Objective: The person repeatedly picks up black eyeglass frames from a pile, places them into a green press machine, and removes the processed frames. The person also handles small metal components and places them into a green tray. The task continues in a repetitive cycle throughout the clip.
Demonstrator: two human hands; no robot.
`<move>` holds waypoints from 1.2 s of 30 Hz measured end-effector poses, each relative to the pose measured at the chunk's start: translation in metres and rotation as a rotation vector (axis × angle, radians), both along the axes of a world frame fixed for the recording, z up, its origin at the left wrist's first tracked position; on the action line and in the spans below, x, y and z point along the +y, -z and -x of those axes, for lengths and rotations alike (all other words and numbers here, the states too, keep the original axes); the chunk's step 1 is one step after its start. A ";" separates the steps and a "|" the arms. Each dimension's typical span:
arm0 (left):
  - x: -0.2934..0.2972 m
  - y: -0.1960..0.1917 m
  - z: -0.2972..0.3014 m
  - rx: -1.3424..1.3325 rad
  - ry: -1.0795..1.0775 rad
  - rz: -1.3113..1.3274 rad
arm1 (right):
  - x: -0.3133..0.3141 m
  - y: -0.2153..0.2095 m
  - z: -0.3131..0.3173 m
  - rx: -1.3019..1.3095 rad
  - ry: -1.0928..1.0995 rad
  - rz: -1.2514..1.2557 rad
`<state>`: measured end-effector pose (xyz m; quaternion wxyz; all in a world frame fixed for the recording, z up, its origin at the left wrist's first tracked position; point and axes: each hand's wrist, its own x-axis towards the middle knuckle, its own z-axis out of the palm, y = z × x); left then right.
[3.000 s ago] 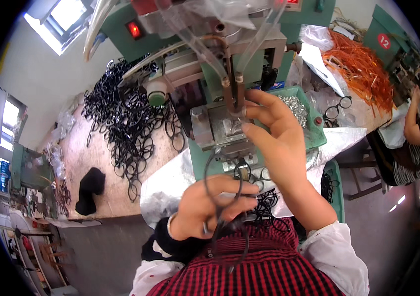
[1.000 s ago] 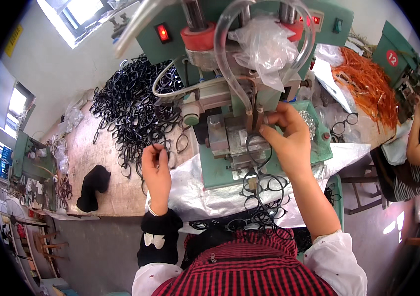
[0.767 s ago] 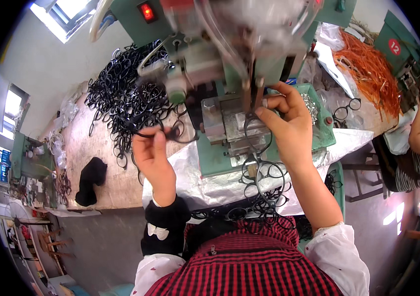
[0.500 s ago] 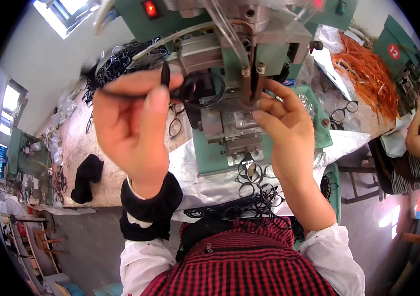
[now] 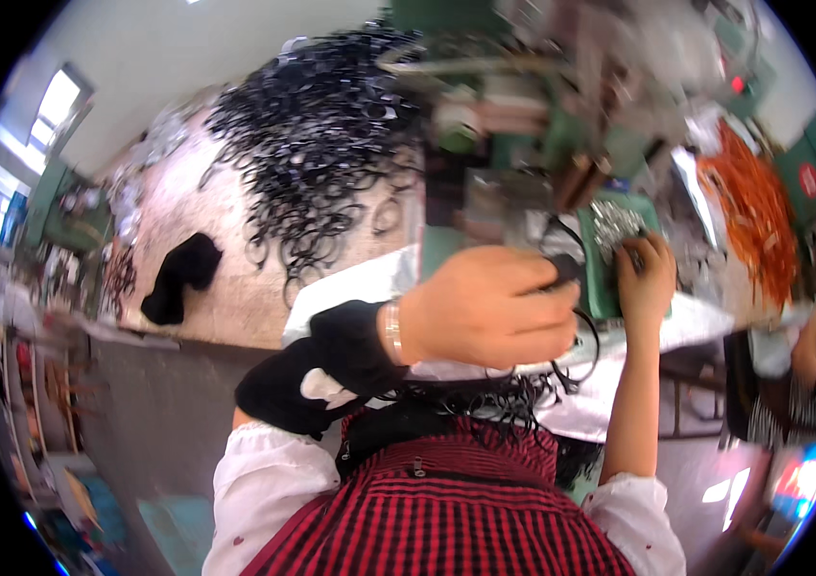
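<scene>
The tabletop (image 5: 235, 182) carries a green machine (image 5: 508, 110), much blurred; fingers straying under its metal parts could get nipped. Left of it spreads a tangled heap of black glasses frames (image 5: 331, 144); a careless sleeve could drag some off. The green tray (image 5: 604, 302) is at the machine's right, where a knocking wrist might spill it. In front of the machine, the left hand (image 5: 494, 307) pinches a black glasses frame (image 5: 568, 272); a loose hold could drop or bend it. The right hand (image 5: 652, 269) curls its fingers over the tray's small metal pieces (image 5: 614, 223); I cannot tell whether it pinches one, and such bits slip easily.
</scene>
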<state>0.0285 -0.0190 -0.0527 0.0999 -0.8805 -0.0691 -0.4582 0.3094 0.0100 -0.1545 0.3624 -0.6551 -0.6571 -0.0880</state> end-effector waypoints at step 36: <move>-0.136 0.062 0.174 0.085 -0.736 1.612 | -0.064 -0.006 -0.025 0.770 -0.068 0.091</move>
